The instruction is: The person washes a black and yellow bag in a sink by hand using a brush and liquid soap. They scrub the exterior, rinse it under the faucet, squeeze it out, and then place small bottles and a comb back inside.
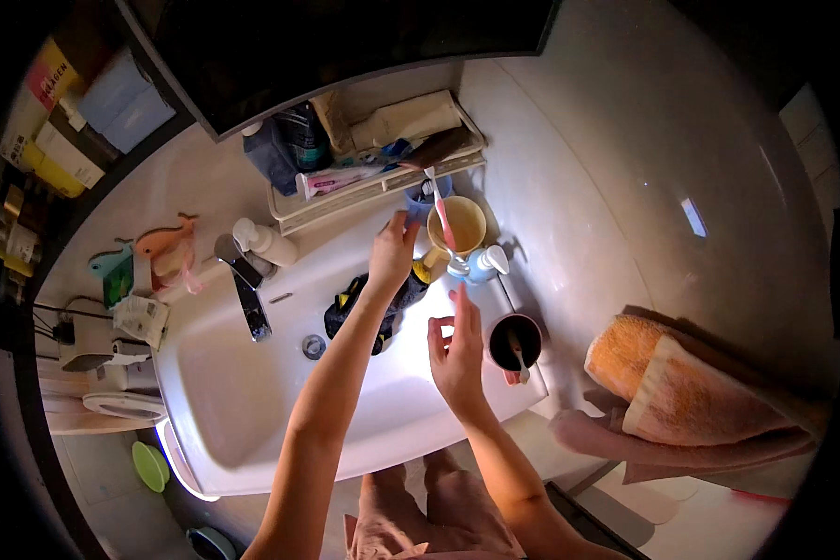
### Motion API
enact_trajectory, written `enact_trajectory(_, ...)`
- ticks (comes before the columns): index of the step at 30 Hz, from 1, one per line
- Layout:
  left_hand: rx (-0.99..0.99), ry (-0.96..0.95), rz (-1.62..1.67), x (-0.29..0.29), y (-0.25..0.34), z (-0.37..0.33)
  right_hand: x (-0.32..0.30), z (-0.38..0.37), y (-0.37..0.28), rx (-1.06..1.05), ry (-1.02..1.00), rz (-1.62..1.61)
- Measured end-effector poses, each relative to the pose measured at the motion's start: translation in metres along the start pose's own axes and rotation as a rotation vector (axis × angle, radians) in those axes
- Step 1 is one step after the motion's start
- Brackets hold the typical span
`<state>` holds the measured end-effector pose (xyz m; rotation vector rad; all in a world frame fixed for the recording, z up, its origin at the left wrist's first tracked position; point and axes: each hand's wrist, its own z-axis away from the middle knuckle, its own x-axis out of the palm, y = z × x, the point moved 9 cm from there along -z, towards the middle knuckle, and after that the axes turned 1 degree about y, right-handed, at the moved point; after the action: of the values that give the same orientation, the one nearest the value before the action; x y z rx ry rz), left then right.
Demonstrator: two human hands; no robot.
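My left hand (394, 250) is over the back of the white sink (271, 411), just short of a blue cup (418, 198). Its fingers are bent away from view, and whatever they may hold is hidden. Nearer me, my right hand (457, 359) is open, thumb and fingers apart with nothing between them. Beyond its fingertips stand a pink-and-white toothbrush (443, 219), a cream mug (469, 224) and a light blue pump bottle (483, 265). To its right is a dark cup (504, 334) with a brush-like handle in it. A black-and-yellow item (341, 317), partly behind my left forearm, lies in the basin.
A faucet (252, 308) and a white pump bottle (271, 245) are at the left rear. Tubes and bottles fill a shelf tray (383, 191) under a dark-framed panel (345, 56). Orange and pink towels (681, 392) hang at right. A green basin (150, 467) is low at left.
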<state>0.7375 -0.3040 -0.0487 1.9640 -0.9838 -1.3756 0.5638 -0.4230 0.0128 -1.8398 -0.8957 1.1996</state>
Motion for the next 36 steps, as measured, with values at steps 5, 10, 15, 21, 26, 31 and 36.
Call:
enact_trajectory(5,-0.059,0.129,0.139,-0.029,0.012,0.018,-0.05,-0.04,-0.05,-0.295,0.123,0.644)
enact_trajectory(10,-0.025,-0.22,0.475,0.005,0.033,0.046,-0.049,-0.077,-0.009,-0.141,-0.08,0.743)
enact_trajectory(15,0.094,-0.159,0.301,0.005,0.052,0.049,-0.057,-0.076,-0.01,-0.212,-0.011,0.657)
enact_trajectory(21,0.122,-0.205,0.157,0.011,0.069,0.073,-0.076,-0.054,-0.013,-0.114,-0.026,0.74)
enact_trajectory(26,0.091,-0.2,0.147,0.011,0.068,0.09,-0.083,-0.038,-0.015,-0.15,0.013,0.747)
enact_trajectory(31,0.24,-0.125,-0.155,-0.005,0.081,0.084,-0.087,-0.037,-0.01,-0.14,0.034,0.726)
enact_trajectory(36,-0.006,0.02,0.25,0.003,0.06,0.033,-0.082,-0.037,-0.011,-0.147,0.051,0.733)
